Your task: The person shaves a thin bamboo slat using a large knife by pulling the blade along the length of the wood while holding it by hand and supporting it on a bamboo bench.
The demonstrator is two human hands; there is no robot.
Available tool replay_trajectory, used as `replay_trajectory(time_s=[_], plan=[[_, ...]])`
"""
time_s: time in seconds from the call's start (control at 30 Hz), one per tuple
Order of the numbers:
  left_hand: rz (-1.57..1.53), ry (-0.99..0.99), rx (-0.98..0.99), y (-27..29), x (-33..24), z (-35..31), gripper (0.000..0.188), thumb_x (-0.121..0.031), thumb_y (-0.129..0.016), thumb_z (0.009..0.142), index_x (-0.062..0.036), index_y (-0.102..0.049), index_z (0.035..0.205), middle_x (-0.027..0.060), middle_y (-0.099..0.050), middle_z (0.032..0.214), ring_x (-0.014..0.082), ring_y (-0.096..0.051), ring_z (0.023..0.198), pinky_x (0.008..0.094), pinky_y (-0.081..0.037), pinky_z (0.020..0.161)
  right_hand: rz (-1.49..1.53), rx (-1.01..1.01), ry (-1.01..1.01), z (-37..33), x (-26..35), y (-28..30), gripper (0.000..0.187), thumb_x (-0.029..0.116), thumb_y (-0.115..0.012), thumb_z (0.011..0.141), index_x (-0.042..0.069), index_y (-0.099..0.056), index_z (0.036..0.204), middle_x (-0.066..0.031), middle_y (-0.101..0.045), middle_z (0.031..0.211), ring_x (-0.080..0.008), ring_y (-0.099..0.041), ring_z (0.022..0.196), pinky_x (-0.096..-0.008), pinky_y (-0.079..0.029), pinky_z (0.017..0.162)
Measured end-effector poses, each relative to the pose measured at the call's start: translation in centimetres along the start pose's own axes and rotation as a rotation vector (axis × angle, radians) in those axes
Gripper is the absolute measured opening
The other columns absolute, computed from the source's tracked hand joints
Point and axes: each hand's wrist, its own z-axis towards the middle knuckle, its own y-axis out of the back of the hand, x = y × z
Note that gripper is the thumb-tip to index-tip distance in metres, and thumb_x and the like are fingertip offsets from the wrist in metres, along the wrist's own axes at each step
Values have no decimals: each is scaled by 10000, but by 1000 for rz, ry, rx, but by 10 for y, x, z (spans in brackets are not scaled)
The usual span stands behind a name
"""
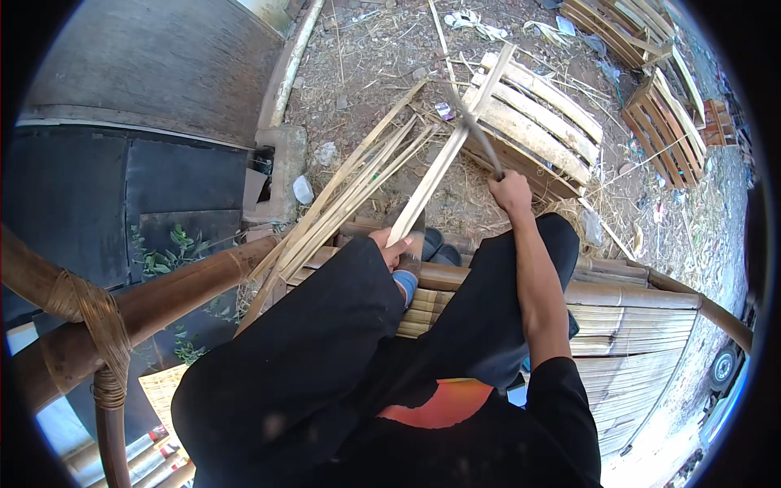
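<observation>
My left hand (391, 247) is closed round the near end of a long pale strip of split bamboo or wood (433, 180), which slants away up to the right. In my right hand (511, 193) is the handle end of a long dark knife (486, 148). Its narrow blade curves away to the upper left, blurred towards the tip, and crosses the strip partway along. I cannot tell whether the edge has bitten into it. Left of the held strip, a bundle of similar long strips (351, 189) leans on a thick bamboo rail (175, 298).
A slatted wooden crate (543, 114) lies on the littered ground beyond the knife. Further crates (665, 134) stand at the far right. Beneath my legs is a bamboo-slat bench (626, 329). A dark panelled wall (73, 207) stands at the left.
</observation>
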Motion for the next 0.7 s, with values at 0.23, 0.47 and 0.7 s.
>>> replay_trajectory(time_s=[0.23,0.47,0.7], plan=[[488,-253,-11,-12,-6,9,371,-336,-636,902,-20,-609,1095,108,-648,779,192,-616,707,342,-470,658,1129,-76,-442,11,-36,-14,344,352,-636,864,121,-470,672,-1,-418,526,-100,-424,420,-287,-374,401],[544,-306,-9,-11,-10,5,374,-381,-634,901,-57,-616,1088,64,-629,736,133,-585,635,313,-462,602,1678,23,-322,-24,33,17,304,276,-657,884,152,-427,729,35,-341,507,-81,-337,380,-243,-317,387],[404,-68,173,-9,-26,3,261,-290,-593,935,-54,-596,1046,23,-575,668,98,-513,502,269,-404,466,1477,233,-244,-39,38,16,319,252,-684,887,123,-427,749,42,-361,503,-80,-362,382,-259,-361,397]])
